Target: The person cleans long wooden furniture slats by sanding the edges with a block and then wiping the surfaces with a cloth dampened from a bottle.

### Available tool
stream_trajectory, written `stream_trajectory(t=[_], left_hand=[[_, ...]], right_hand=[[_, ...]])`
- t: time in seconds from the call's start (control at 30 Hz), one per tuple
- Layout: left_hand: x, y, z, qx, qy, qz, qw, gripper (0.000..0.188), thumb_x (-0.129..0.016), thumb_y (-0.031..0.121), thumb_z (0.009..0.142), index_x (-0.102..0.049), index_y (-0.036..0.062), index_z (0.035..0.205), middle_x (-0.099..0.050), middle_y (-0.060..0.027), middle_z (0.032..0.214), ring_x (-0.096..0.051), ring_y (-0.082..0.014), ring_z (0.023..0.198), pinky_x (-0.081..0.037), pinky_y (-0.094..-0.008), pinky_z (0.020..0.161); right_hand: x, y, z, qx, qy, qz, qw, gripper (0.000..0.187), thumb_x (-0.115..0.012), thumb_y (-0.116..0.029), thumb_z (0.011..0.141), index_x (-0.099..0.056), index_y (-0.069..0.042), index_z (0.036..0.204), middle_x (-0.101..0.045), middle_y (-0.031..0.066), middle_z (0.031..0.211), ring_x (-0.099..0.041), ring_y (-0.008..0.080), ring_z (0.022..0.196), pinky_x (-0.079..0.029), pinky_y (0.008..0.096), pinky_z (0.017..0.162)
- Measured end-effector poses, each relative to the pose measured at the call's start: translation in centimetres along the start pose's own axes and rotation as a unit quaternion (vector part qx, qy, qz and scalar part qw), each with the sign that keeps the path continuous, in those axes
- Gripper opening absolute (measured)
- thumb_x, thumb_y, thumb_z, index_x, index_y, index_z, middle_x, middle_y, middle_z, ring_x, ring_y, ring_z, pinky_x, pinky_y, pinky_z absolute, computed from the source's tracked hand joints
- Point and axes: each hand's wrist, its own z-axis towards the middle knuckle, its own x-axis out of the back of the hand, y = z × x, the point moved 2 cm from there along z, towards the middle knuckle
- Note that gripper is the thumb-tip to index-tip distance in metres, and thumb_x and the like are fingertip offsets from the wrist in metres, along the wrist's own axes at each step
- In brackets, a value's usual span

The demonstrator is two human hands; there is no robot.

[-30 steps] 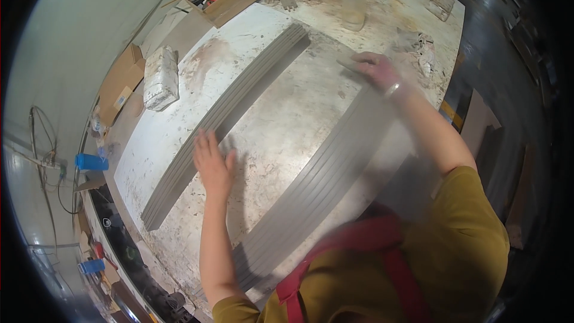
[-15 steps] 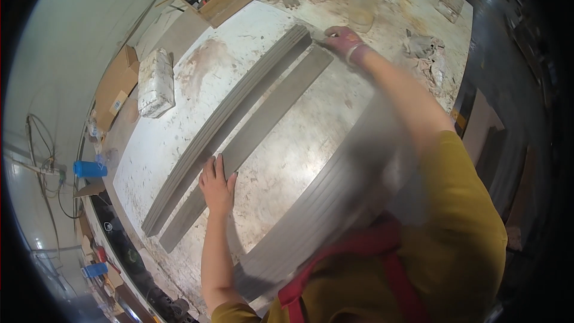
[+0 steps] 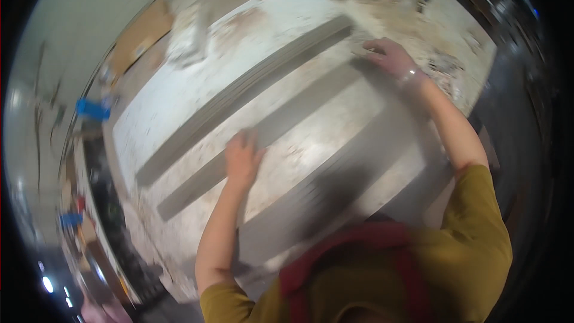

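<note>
open left hand rests on a long, flat grey strip beside a layered grey stack; even pressure should steady it. right hand curls near the strip's far end, hold too blurred to tell.

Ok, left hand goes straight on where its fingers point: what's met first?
Beyond the single board beneath it, the left hand would likely meet the stack of boards first; blur leaves depth unclear.
</note>
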Motion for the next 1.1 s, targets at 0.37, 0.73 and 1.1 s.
stream_trajectory(t=[0.37,0.73,1.1], left_hand=[[1.7,-5.7,-8.9,0.058,0.074,-0.085,0.992,0.074,-0.069,0.043,0.079,-0.041,0.0093,0.139,-0.044,-0.0206,0.133,-0.036,-0.0385,0.127,-0.028,-0.0496,0.107],[-0.5,-6.5,-8.0,0.131,0.008,-0.255,0.958,0.042,-0.061,0.032,0.087,-0.055,0.0082,0.122,-0.058,-0.0118,0.119,-0.055,-0.0254,0.112,-0.044,-0.0408,0.095],[4.6,-8.0,-5.8,0.159,0.194,-0.428,0.868,0.031,-0.068,0.021,0.085,-0.057,0.0053,0.110,-0.061,-0.0111,0.111,-0.057,-0.0219,0.104,-0.048,-0.0350,0.085]], right_hand=[[-34.2,-37.0,-4.6,0.392,-0.353,0.149,0.836,0.028,-0.060,-0.023,0.086,-0.063,-0.012,0.112,-0.061,0.0151,0.104,-0.059,0.0356,0.098,-0.048,0.0442,0.084],[-50.5,-53.4,-8.3,0.615,-0.336,-0.104,0.706,0.017,-0.058,-0.010,0.078,-0.072,-0.009,0.088,-0.069,0.0174,0.091,-0.067,0.0341,0.083,-0.054,0.0441,0.070],[-44.3,-53.0,-4.5,0.459,-0.403,0.096,0.786,0.026,-0.058,-0.012,0.088,-0.063,-0.014,0.113,-0.063,0.0125,0.104,-0.062,0.0295,0.095,-0.049,0.0390,0.085]])
